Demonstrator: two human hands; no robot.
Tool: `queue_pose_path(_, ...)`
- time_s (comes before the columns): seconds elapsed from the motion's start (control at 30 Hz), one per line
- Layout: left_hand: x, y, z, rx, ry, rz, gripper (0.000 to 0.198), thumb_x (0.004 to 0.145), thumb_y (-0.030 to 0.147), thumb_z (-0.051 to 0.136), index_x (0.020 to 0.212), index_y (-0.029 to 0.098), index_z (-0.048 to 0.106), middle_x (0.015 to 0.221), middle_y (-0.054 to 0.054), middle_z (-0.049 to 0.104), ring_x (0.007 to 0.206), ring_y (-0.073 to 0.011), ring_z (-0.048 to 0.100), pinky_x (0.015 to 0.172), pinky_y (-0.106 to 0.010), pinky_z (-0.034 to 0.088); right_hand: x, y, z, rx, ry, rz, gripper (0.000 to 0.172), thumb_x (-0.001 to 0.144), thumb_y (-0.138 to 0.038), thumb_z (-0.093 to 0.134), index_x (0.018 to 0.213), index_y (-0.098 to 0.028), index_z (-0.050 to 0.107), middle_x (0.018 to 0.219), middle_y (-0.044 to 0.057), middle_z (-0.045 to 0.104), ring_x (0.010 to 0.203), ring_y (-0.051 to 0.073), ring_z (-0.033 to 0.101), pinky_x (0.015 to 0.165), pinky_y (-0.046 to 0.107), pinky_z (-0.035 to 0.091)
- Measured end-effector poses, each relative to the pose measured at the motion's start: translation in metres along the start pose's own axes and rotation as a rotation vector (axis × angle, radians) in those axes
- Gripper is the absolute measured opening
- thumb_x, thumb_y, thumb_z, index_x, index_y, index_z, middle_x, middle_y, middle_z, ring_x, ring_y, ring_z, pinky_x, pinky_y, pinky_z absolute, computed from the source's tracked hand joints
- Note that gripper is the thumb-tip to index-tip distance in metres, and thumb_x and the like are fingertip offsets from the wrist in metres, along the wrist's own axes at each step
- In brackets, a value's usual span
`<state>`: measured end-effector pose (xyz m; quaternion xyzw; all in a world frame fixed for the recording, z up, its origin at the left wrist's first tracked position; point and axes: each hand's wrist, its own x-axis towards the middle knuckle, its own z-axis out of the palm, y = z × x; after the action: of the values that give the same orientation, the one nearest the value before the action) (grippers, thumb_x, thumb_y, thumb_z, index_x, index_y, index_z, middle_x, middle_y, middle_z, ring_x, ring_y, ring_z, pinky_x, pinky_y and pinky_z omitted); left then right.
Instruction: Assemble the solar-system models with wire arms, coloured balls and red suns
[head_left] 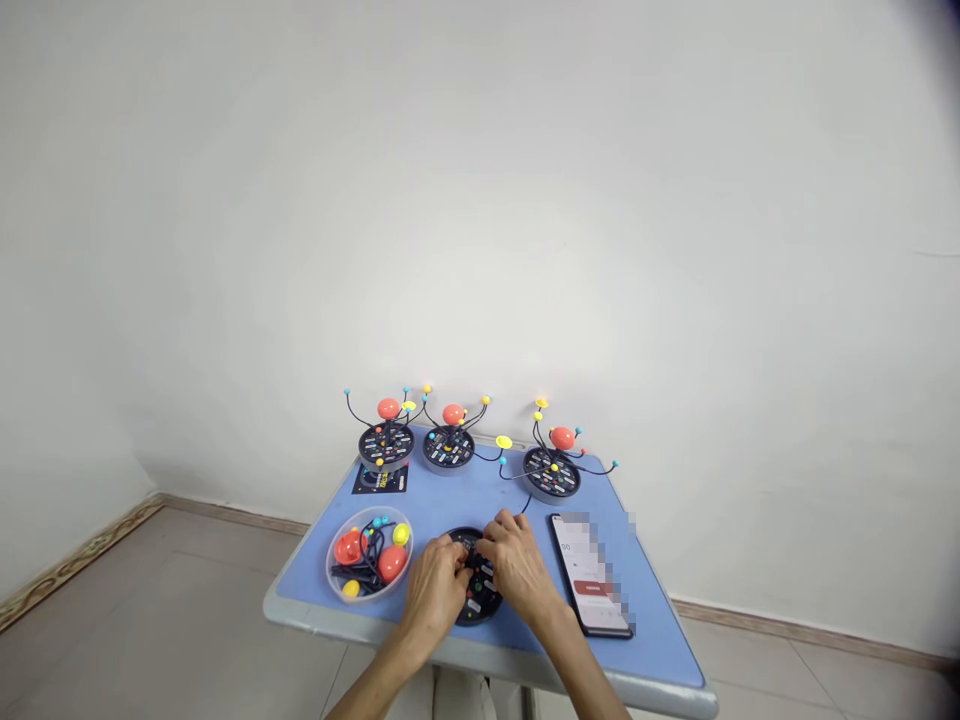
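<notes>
A black round base [480,608] printed with small coloured planets and labels lies near the table's front edge, partly covered by both hands. My left hand [439,580] is closed at its left side, thumb and fingertips pinched near the middle; what they grip is hidden. From the other side my right hand [514,560] bends over the base, its fingers closed near the centre. A thin black rod [526,504] sticks out beyond the right knuckles and appears to run under that hand. Beside my left hand, a clear round tub [331,575] holds red and yellow ball halves, small blue balls and black rods.
Three assembled planet models stand along the back: a left one [386,462], a middle one [448,463] and a right one [552,488], their thin arms spreading outward. A dark printed card [367,482] lies by the left model. A phone [592,585] rests at right.
</notes>
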<state>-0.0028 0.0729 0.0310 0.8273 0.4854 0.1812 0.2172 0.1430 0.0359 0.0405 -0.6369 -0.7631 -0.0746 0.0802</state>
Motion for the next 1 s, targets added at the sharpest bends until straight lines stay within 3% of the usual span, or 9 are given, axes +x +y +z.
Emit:
queue_pose_path(0.37,0.003,0.003,0.007,0.001,0.005,-0.012,0.021,0.080,0.001,0.056,0.081,0.019,0.067,0.093,-0.006,0.068,0.093,-0.0224,0.063,0.077,-0.029,0.042,0.005,0.005,0.003,0.016,-0.006,0.017,0.021,0.083,-0.003,0.062,0.085,-0.022,0.073,0.092,0.003,0.074,0.095,0.022,0.055,0.077,0.034,0.031)
queue_pose_path(0.67,0.004,0.002,0.012,-0.019,0.028,0.018,0.025,0.078,0.001,0.056,0.093,0.016,0.069,0.103,-0.011,0.068,0.102,-0.0268,0.061,0.088,-0.036,0.045,0.000,0.003,-0.001,0.035,0.074,0.012,0.028,0.081,0.002,0.059,0.089,-0.022,0.070,0.095,0.002,0.074,0.096,0.021,0.057,0.079,0.032,0.036)
queue_pose_path(0.83,-0.023,-0.002,-0.001,-0.137,0.144,0.091,0.033,0.080,0.005,0.056,0.107,0.020,0.067,0.109,-0.009,0.068,0.105,-0.0260,0.061,0.093,-0.038,0.048,-0.014,0.005,-0.010,0.081,0.200,0.038,0.036,0.084,0.005,0.051,0.105,-0.019,0.068,0.112,0.006,0.072,0.101,0.026,0.056,0.086,0.038,0.040)
queue_pose_path(0.93,-0.050,-0.018,-0.015,-0.212,0.252,0.145,0.024,0.088,0.013,0.054,0.104,0.022,0.069,0.107,-0.009,0.068,0.101,-0.0251,0.063,0.090,-0.039,0.051,-0.020,-0.006,-0.017,0.193,0.414,-0.003,0.038,0.090,0.001,0.043,0.118,-0.017,0.062,0.112,0.010,0.070,0.099,0.026,0.056,0.084,0.039,0.044)
queue_pose_path(1.0,-0.067,-0.035,-0.026,-0.227,0.342,0.137,0.021,0.092,0.018,0.052,0.102,0.023,0.069,0.105,-0.009,0.069,0.100,-0.0245,0.064,0.090,-0.038,0.053,-0.017,-0.023,-0.023,0.303,0.492,-0.063,0.036,0.094,-0.004,0.041,0.120,-0.019,0.061,0.108,0.010,0.069,0.095,0.025,0.057,0.081,0.037,0.047)
